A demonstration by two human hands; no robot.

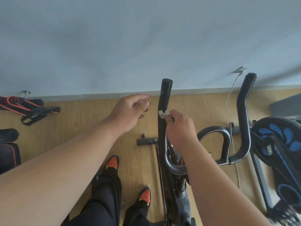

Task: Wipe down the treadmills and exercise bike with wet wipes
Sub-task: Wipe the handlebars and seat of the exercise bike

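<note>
Here I am pinching the small white crumpled wet wipe (163,114) in my right hand (180,130) against the black curved handlebar grip (164,111); I should be wrapping it round and stroking upward, while my left hand (130,111) is hovering empty, loosely curled.

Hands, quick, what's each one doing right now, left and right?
Left hand: loosely curled, holding nothing, in the air beside the handlebar.
Right hand: pinching a small white wipe against the handlebar.
</note>
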